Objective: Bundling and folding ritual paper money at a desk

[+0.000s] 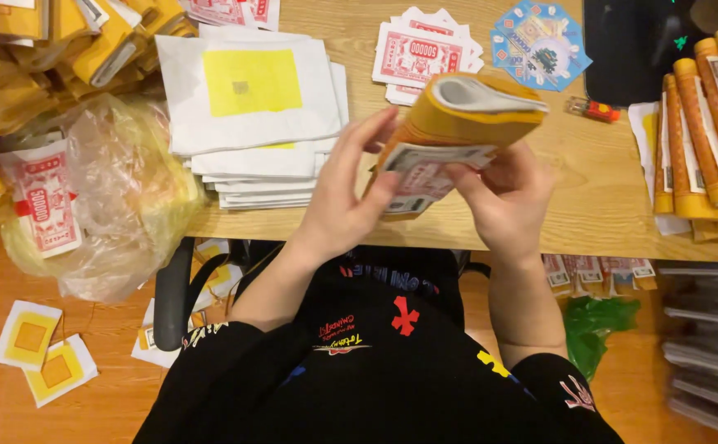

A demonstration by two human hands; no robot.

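- Both hands close on one bent bundle of yellow-edged paper notes (449, 136), held just above the near edge of the surface (589, 189).
- Left hand (344, 197) pinches the bundle's lower printed end, thumb on top; right hand (503, 197) cups it from below and to the right.
- Folded over as it is, the bundle could spring open and shed sheets if either grip loosens, in my judgement.
- Loose sheets might drop to the floor, where yellow-centred squares (42, 353) already lie.
- Beyond the hands sit a stack of white sheets (252, 115), red printed notes (421, 57), and rolled yellow bundles (704, 131) at right.
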